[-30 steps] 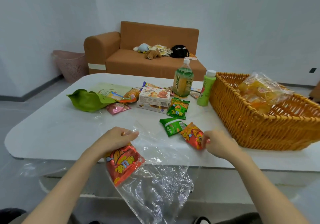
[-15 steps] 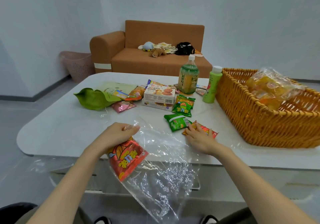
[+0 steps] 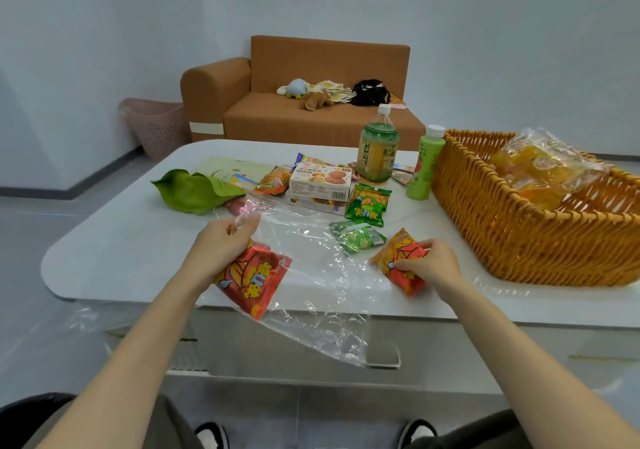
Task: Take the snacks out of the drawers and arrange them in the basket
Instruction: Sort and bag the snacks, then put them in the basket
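Left hand: its fingers are curling and pinching the top edge of the clear plastic bag above the tabletop's near edge.
Red packet: it is lying under the left hand; it seems to be sitting inside the clear plastic bag, though the film makes that hard to judge.
Right hand: its fingers are closing around the orange-red packet, which is resting on the tabletop just beside the basket.
Basket: it is standing at the right of the tabletop and holding a clear bag of yellow snacks.
Other snacks: two green packets and a cookie box are lying mid-table, between the hands and the bottles.
Bottles: a round green bottle and a slim green bottle are standing upright near the basket's far corner.
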The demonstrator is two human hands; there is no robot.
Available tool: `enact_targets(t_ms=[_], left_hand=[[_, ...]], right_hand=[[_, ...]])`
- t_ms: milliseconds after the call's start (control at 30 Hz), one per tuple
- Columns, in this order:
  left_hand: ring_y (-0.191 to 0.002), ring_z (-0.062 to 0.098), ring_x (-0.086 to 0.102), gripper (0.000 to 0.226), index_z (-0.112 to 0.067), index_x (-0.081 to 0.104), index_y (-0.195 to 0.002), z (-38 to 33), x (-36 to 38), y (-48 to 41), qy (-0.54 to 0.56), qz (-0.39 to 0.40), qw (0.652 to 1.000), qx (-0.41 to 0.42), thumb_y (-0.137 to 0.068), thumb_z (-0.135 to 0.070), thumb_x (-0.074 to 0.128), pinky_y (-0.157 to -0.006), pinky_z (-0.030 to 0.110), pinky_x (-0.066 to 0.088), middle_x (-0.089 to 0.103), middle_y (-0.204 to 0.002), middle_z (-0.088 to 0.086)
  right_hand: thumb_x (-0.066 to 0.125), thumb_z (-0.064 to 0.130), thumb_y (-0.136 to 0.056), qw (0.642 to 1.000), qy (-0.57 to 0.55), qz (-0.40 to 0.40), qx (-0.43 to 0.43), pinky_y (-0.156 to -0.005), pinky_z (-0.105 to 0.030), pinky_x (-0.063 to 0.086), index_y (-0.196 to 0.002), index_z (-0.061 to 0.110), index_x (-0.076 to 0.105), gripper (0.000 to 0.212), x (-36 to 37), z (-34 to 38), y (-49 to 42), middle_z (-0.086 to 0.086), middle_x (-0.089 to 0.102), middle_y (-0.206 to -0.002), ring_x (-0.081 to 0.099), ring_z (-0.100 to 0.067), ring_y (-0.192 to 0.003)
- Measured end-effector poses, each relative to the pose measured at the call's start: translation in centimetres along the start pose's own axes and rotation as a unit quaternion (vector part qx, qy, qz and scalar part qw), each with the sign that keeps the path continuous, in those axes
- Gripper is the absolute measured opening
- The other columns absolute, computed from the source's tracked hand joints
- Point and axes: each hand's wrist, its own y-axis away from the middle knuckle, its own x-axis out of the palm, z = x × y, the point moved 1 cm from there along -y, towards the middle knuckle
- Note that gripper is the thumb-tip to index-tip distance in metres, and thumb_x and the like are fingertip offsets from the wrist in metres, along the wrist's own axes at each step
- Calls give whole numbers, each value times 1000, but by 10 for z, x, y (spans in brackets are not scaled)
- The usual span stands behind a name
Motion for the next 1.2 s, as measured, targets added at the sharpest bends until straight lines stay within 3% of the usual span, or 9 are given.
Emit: enact_targets(t_ms=[100,233,300,400,533,700,867,967,1200], left_hand=[[-78,33,66,52,-13,58,-75,2,-5,1,8,-52,999,-1,-88,-63,51,-77,41,52,65,-70,13],[-84,29,64,44,-18,60,-77,-1,-11,6,28,-99,995,5,-93,-56,47,-82,40,50,64,-71,6],[-82,30,66,46,-19,61,-74,0,-13,6,48,-103,994,1,-91,-59,47,-84,45,53,66,-71,9],[-76,28,67,45,-16,61,-78,-3,-12,8,97,-98,990,-14,-92,-57,48,-77,42,54,65,-71,7],[-60,18,63,43,-14,52,-79,-10,-2,9,143,-40,988,-45,-92,-55,50,-62,30,51,60,-72,8],[-81,26,71,40,-23,59,-94,-12,20,9,165,44,984,-46,-86,-62,54,-80,42,56,64,-84,7],[-82,18,69,32,-32,52,-91,-21,41,16,149,98,984,-18,-88,-64,47,-83,36,55,59,-83,-6],[-69,7,68,37,-31,62,-84,-28,47,22,134,126,983,-9,-91,-61,41,-62,21,51,70,-77,-8],[-84,13,72,52,-28,64,-110,-25,55,25,147,184,971,-47,-83,-69,46,-78,31,58,75,-94,-5]], right_hand=[[83,5,-68,983,-180,26,6,-70,-37,53,-108,10,53,50,-6,13,11,-16,60,-107,59,-25,-87],[79,2,-70,905,-414,103,-3,-78,-43,57,-107,9,55,45,-26,41,28,-18,66,-109,68,-31,-90],[83,6,-68,918,-370,133,-49,-82,-42,57,-110,12,59,49,-32,51,39,-12,68,-106,68,-29,-93],[88,12,-63,969,-194,99,-117,-68,-27,56,-103,21,66,46,-29,56,50,0,67,-94,66,-15,-85],[88,17,-65,971,-180,120,-105,-63,-24,55,-106,24,65,48,-19,58,50,1,66,-94,66,-13,-84],[69,-1,-83,921,-292,256,-26,-60,-28,58,-119,-2,58,38,4,62,55,-20,67,-103,69,-21,-74],[58,4,-90,849,-402,338,-61,-87,-33,56,-124,-6,58,35,12,66,59,-23,64,-117,65,-29,-95],[56,2,-91,849,-394,336,-109,-86,-34,57,-125,-4,56,35,15,68,61,-22,64,-120,66,-29,-101],[64,16,-90,885,-311,328,-114,-85,-31,57,-117,5,61,29,14,68,60,-13,71,-109,70,-24,-98]])
